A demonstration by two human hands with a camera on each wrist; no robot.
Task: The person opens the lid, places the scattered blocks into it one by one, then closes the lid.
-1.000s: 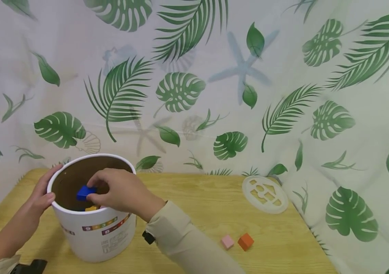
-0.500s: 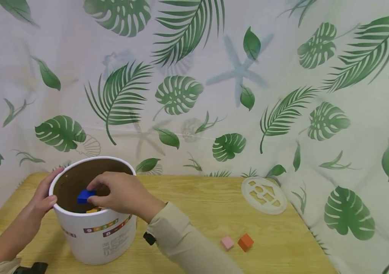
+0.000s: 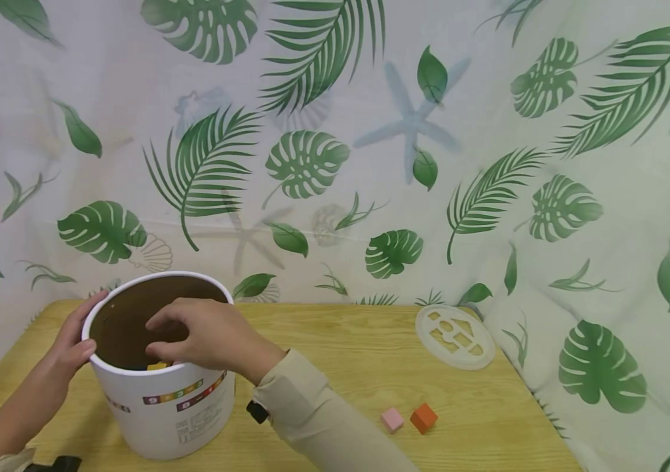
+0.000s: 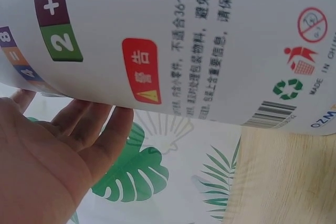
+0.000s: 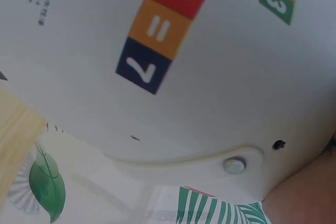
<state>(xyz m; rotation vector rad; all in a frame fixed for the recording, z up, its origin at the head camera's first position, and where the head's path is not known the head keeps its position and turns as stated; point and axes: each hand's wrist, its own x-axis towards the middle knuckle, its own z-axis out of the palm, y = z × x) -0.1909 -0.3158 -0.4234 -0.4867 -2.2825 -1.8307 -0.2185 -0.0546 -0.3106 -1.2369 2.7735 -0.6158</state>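
In the head view a white bucket (image 3: 128, 410) with printed sums stands on the table's left, its mouth tilted toward me. My left hand (image 3: 69, 341) holds its left side at the rim; in the left wrist view the fingertips (image 4: 123, 116) press the outer wall. My right hand (image 3: 202, 331) is inside the mouth at the near right, thumb and fingers apart with nothing visible between them. A yellow block (image 3: 157, 366) shows just inside the near rim. The rest of the bucket's contents is hidden. The right wrist view shows mostly the bucket's outside (image 5: 220, 87).
A pink block (image 3: 392, 420) and an orange block (image 3: 424, 418) lie on the wooden table (image 3: 335, 354), right of my right sleeve. Farther back is a round translucent disc with cut-out shapes (image 3: 429, 337). A leaf-patterned cloth (image 3: 335, 262) hangs behind the table.
My right hand has let go of the blue block, which has dropped out of sight into the bucket. Its thumb and fingers have parted. My left hand stays at the rim.
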